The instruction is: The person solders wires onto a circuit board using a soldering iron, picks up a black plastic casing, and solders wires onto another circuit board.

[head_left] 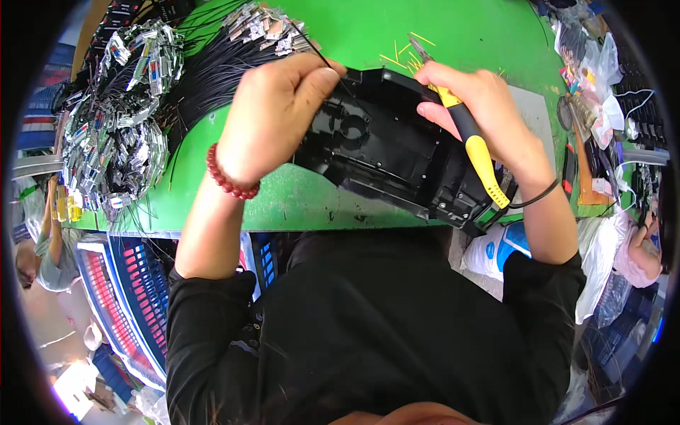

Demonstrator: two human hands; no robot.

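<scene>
Green tabletop (315, 205) spans the upper half of the frame. Above it, at the centre of the frame, sits the largest item being worked on, a black shell (397, 142), tilted between both hands. Screws and fitted parts show inside it, so some assembly looks done; a loose-looking cable across one end suggests that fixing or routing it is left, though whether it is fastened anywhere I cannot tell. The right hand (489, 113) has its fingers wrapped round a yellow-and-black tool (471, 131), whose tip points away from the shell. The left hand (273, 117) is closed, thumb and finger seeming to pinch the thin black cable (315, 48) at the shell's corner; any grip beneath is hidden.

Around this, a blue-and-red crate (134, 297) stands at lower left, below the tabletop's edge. A heap of silver connectors (117, 142) and a bundle of black cables (212, 78) crowd the upper left, hemming in the left hand's side. Smallest, yellow bits (391, 61) litter the area beside the tool's tip.
</scene>
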